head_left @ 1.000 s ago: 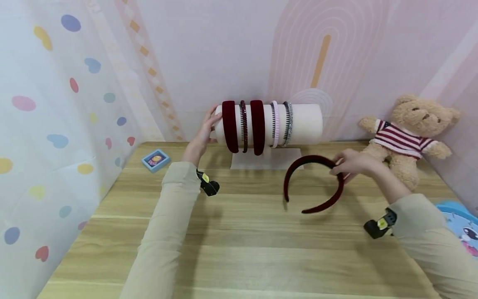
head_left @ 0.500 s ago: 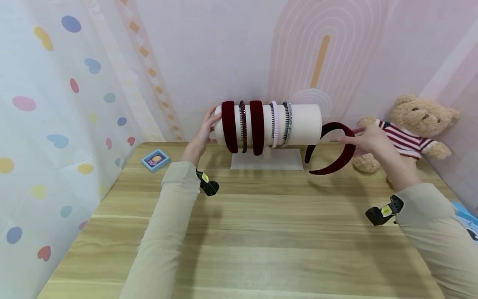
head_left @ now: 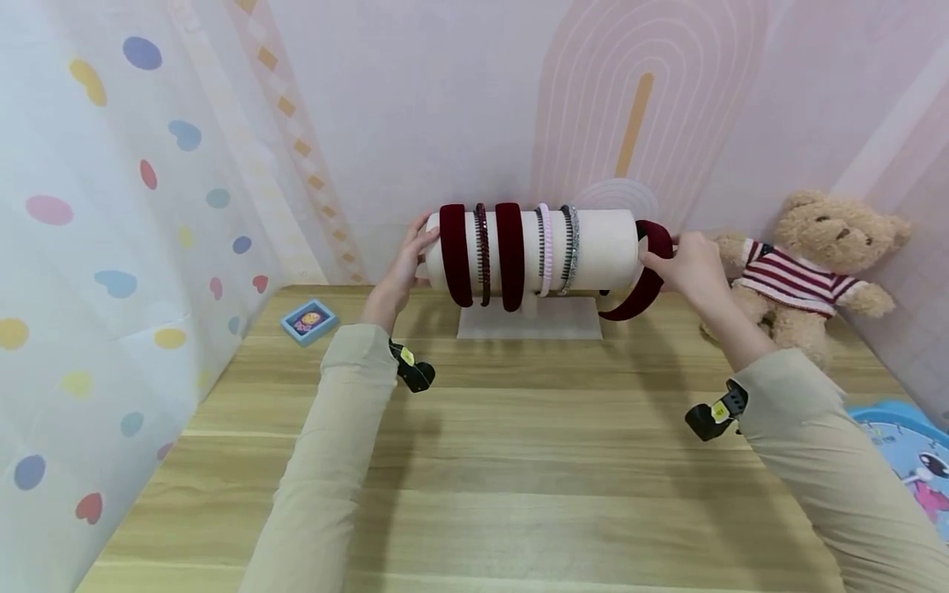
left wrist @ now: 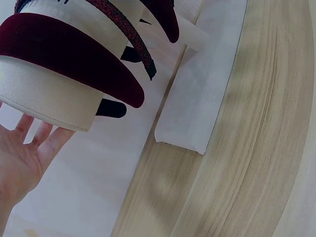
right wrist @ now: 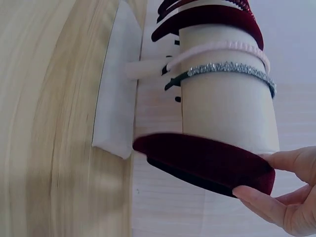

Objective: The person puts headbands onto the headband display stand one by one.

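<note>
A white cylindrical headband stand (head_left: pixel 606 247) lies horizontally on a post and flat base. In the head view, my left hand (head_left: pixel 404 262) rests against its left end; in the left wrist view the fingers (left wrist: pixel 43 132) look fairly straight on it. My right hand (head_left: pixel 693 265) pinches a dark red velvet headband (right wrist: pixel 202 160) between thumb and fingers. That headband is at the stand's right end, its arc over the end's edge. On the stand sit two wide dark red headbands (head_left: pixel 455 255), a thin dark sequinned one (head_left: pixel 484 255), a pink one (head_left: pixel 547 249) and a silver glittery one (head_left: pixel 572 247).
A teddy bear (head_left: pixel 801 272) in a striped shirt sits right of the stand. On the wooden table (head_left: pixel 504 461), a small blue framed picture (head_left: pixel 309 321) lies at the left. A blue cartoon-printed round object (head_left: pixel 900 449) is at the right edge. A patterned backdrop (head_left: pixel 415 107) hangs behind.
My right hand has carried the dark red headband up and back, then left to the stand's right end. My left hand has stayed at the left end.
</note>
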